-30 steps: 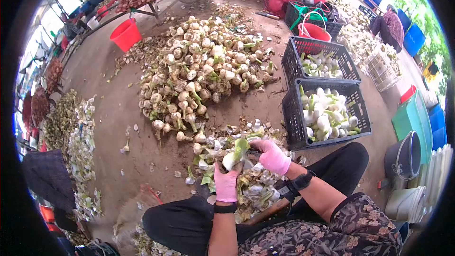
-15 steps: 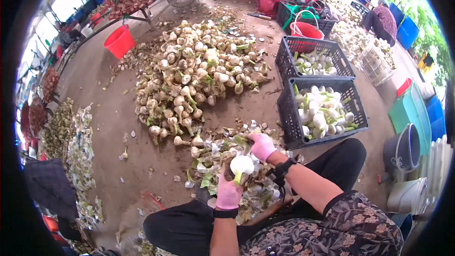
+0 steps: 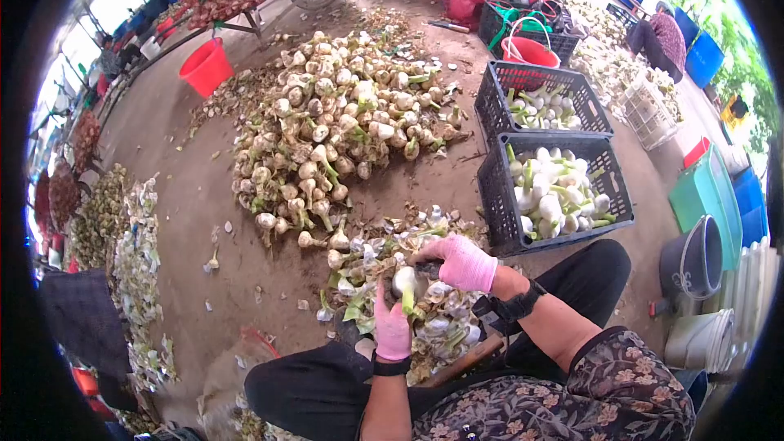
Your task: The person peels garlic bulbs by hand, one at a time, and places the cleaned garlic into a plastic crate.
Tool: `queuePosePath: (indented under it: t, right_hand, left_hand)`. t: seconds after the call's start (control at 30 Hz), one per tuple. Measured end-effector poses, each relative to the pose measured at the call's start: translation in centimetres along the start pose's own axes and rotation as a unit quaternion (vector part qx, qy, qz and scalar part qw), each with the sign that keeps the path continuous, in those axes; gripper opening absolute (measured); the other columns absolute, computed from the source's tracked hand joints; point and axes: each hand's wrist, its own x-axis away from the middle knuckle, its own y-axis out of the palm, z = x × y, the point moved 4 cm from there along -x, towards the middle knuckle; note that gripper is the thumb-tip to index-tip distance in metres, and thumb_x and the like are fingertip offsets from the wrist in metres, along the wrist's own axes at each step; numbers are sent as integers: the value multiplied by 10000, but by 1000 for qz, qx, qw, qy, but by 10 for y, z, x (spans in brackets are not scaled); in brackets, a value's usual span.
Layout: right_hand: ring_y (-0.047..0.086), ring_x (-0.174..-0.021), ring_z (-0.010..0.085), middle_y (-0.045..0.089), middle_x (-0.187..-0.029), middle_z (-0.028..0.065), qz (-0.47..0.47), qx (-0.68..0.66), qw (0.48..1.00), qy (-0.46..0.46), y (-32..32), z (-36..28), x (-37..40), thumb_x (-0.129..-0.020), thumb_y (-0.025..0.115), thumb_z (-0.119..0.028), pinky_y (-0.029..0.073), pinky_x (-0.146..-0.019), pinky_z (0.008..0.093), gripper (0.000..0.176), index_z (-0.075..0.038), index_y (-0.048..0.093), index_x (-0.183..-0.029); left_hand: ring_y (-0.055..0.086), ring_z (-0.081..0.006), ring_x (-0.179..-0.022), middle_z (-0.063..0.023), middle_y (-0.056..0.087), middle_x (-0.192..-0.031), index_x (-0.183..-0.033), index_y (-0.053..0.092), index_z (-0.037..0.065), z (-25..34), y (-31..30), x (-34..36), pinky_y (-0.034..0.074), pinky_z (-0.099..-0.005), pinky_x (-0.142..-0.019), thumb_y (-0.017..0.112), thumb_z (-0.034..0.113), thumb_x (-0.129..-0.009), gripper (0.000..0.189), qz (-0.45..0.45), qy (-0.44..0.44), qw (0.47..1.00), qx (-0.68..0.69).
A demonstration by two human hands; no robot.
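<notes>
A white garlic bulb with a green stem stub pointing down toward me is in my left hand, which wears a pink glove with its fingers closed round the bulb. Close at the bulb's right side is my right hand, also pink-gloved, with its fingers curled inward. Something dark shows by those fingers; I cannot make out what it is. Below both hands lies a heap of garlic peelings, between my legs. Ahead is a large pile of unpeeled garlic bulbs.
To the right, a black crate holds peeled garlic, with another black crate behind it. A red bucket stands beyond the pile at left. A grey bucket is at far right. Other people sit working in the background.
My right hand has moved slightly right and down, turning so its back faces up beside the bulb. The bulb has shifted a little left in my left hand.
</notes>
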Motion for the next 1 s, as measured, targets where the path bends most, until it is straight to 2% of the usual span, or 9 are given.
queuePosePath:
  t: [0.2, 0.27, 0.4, 0.47, 0.6, 0.7, 0.77, 0.87, 1.0]
  right_hand:
    - [636, -842, 321, 655, -885, 183, 27, 69, 997, 1, 9, -11, 4, -719, 560, -25, 495, -751, 362, 295, -45, 664, -994]
    - [641, -803, 310, 658, -854, 165, 35, 71, 997, 8, 9, -12, 4, -718, 562, -5, 491, -712, 365, 279, -48, 666, -973]
    - [639, -787, 315, 655, -838, 169, 36, 26, 999, 21, 3, -10, 6, -731, 567, -25, 495, -709, 362, 245, -41, 659, -958]
    - [639, -785, 317, 654, -832, 173, 14, 12, 1000, 22, 2, -7, 4, -735, 570, -32, 496, -707, 362, 236, -41, 657, -955]
    - [641, -778, 317, 651, -823, 179, 8, 71, 997, -22, 1, -11, 5, -737, 589, -59, 496, -693, 362, 209, -39, 655, -935]
    - [643, -759, 288, 656, -831, 169, 5, 104, 995, 1, 1, -20, 8, -735, 593, -62, 496, -692, 355, 194, -28, 648, -919]
    - [645, -737, 257, 662, -838, 157, 5, 126, 992, 13, 4, -17, 10, -735, 593, -59, 496, -691, 348, 186, -19, 641, -910]
    - [612, -700, 191, 636, -759, 123, 8, -61, 998, -22, 12, -7, 14, -731, 618, -58, 492, -668, 339, 204, -17, 616, -930]
    - [564, -752, 122, 587, -776, 50, -56, -383, 919, 79, 30, -11, 22, -818, 645, -158, 475, -671, 299, 216, -23, 580, -973]
  left_hand:
    - [566, -322, -1064, -187, 614, -1081, -1025, 626, -77, -6, 4, 7, 339, -396, -1058, 566, 125, -867, 264, 47, -196, 923, 329]
    - [532, -403, -1059, -306, 401, -1314, -987, 657, 7, -7, 0, 3, 420, -395, -963, 577, 31, -816, 191, -20, -47, 985, 164]
    - [565, -341, -1008, -255, 485, -1246, -1151, 574, -12, 2, -6, 1, 441, -371, -930, 589, 18, -815, 337, -79, 41, 991, 100]
    - [579, -254, -959, -174, 555, -1144, -1345, 352, -47, -8, 5, 8, 452, -320, -903, 587, -5, -822, 576, -37, -231, 858, 458]
    - [570, -181, -945, -124, 577, -1077, -1414, 133, -71, 1, 0, 0, 467, -283, -856, 573, -31, -827, 734, -10, -162, 919, 360]
    - [568, -169, -942, -131, 569, -1081, -1416, 168, -53, 13, -1, -1, 481, -288, -831, 588, -42, -832, 719, -24, -200, 875, 440]
    - [586, -177, -923, -116, 575, -1044, -1367, 288, -24, 21, -5, -2, 502, -303, -812, 599, 43, -872, 588, 77, -271, 791, 543]
    - [608, -225, -923, -108, 608, -1005, -1180, 456, -31, 24, -19, -21, 515, -344, -819, 518, 254, -946, 374, 142, -265, 705, 642]
    - [616, -249, -930, -124, 615, -1041, -1116, 534, 27, -9, 2, -12, 532, -377, -782, 479, 279, -958, 302, 136, -330, 590, 724]
